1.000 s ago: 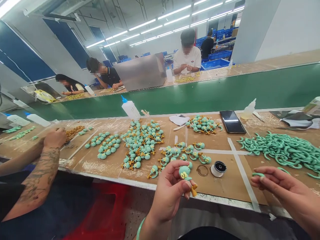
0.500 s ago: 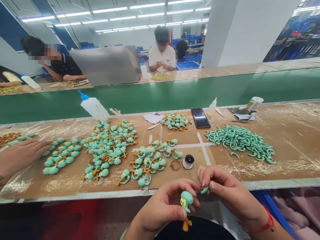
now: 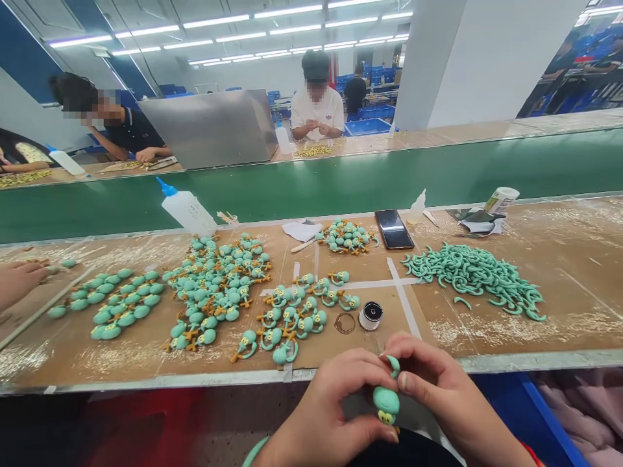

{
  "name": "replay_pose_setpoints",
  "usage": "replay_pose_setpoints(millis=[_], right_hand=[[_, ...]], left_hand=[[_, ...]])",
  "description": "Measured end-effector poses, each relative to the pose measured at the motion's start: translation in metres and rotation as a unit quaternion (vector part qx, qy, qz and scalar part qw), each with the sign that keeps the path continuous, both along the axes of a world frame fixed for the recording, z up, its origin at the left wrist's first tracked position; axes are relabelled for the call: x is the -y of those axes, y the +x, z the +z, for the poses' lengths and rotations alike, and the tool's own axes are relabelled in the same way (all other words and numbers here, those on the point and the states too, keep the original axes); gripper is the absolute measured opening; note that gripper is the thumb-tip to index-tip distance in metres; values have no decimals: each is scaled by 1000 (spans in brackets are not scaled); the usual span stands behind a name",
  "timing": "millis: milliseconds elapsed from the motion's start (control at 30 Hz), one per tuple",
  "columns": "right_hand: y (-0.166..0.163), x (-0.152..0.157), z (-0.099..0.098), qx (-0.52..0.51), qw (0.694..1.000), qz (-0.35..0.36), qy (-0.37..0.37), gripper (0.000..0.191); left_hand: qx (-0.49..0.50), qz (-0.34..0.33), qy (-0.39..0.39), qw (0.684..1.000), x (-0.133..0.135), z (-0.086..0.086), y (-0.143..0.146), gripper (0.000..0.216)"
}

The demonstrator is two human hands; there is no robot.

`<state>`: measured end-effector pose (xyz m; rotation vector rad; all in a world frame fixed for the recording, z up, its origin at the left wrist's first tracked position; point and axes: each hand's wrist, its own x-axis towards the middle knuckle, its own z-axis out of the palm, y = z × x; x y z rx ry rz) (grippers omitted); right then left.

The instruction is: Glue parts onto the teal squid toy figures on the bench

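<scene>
Below the table's near edge, my left hand [image 3: 331,415] pinches a small teal toy figure [image 3: 387,403] with yellow eyes, turned head-down. My right hand [image 3: 433,389] presses a curved teal arm piece [image 3: 394,365] against the top of that figure, fingers closed round it. Both hands touch over the figure. On the table just ahead lie a group of figures with arms fitted [image 3: 292,311], a small round spool [image 3: 370,315] and a thin ring [image 3: 344,323]. A heap of loose teal arm pieces [image 3: 472,275] lies to the right.
A big pile of teal figures [image 3: 219,282] and rows of plain teal heads [image 3: 117,305] lie to the left, where another person's hand [image 3: 17,282] rests. A glue bottle [image 3: 185,209], phone [image 3: 394,228], green conveyor belt [image 3: 341,181] and seated workers are beyond.
The view swung right, then steadied. My right hand brought an arm piece over to the figure, and my left hand turned the figure upside down and lowered it. The neighbour's hand drew back left.
</scene>
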<state>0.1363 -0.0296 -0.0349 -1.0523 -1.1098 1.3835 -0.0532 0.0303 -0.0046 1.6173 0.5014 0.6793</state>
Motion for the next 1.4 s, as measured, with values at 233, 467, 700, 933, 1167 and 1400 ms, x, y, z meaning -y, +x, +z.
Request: replay_pose_setpoints(millis=[233,467,700,933,1167,1400], right_hand=[[-5,8,4,94,994,-13,47,21],[-7,13,7,219,965,-32,143,25],[5,7,12,220,972,48,61,18],[-6,10,9,265,953,-63,130,18],[15,-19,16,234,969,-59,57,25],[33,-73,16,347,933,-75,61,32]], left_hand=[[15,-17,-49,999,4,-6,2,32],[60,-36,-175,982,6,-20,3,42],[89,-52,-285,953,2,-33,0,40],[153,-65,-359,919,-1,-40,4,39],[165,-50,-385,907,2,-53,0,39],[136,-23,-385,912,4,-59,-4,43]])
